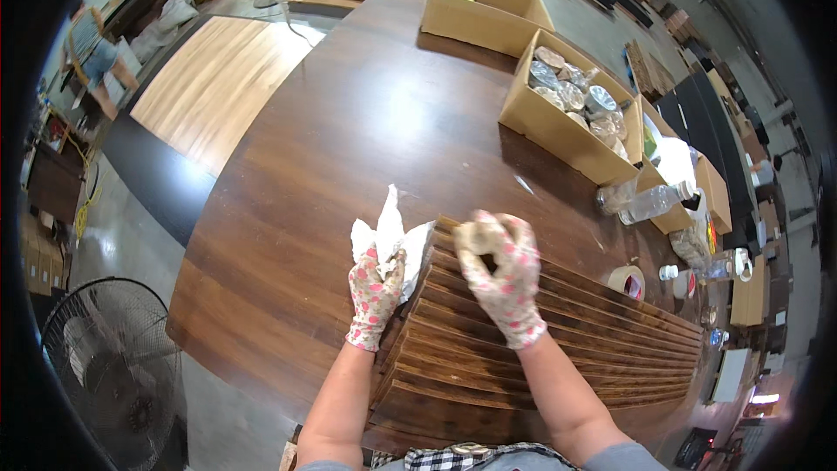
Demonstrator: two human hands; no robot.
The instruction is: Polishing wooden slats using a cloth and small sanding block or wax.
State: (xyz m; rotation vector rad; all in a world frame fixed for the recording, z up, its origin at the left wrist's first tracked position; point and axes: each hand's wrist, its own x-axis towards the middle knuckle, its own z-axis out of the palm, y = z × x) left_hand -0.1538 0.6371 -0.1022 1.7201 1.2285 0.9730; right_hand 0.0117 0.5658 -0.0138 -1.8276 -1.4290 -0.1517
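My left hand (373, 292), in a white glove with pink dots, is closed on a crumpled white cloth (390, 225) that bunches up past the fingers. My right hand (504, 269), gloved alike, hovers over several long dark-brown wooden slats (558, 323) lying side by side. Its thumb and fingers curl into a ring, the tips together and slightly blurred; what they pinch, if anything, cannot be made out. The cloth rests against the slats' left ends, on a broad dark-brown tabletop (305, 183).
Cardboard boxes stand at the far right, an open box (571, 105) among them holding bagged rolls. Near it are plastic bottles (654, 202) and a tape roll (626, 282). A floor fan (112, 366) stands left of the table. Another person (94, 57) is at the far left.
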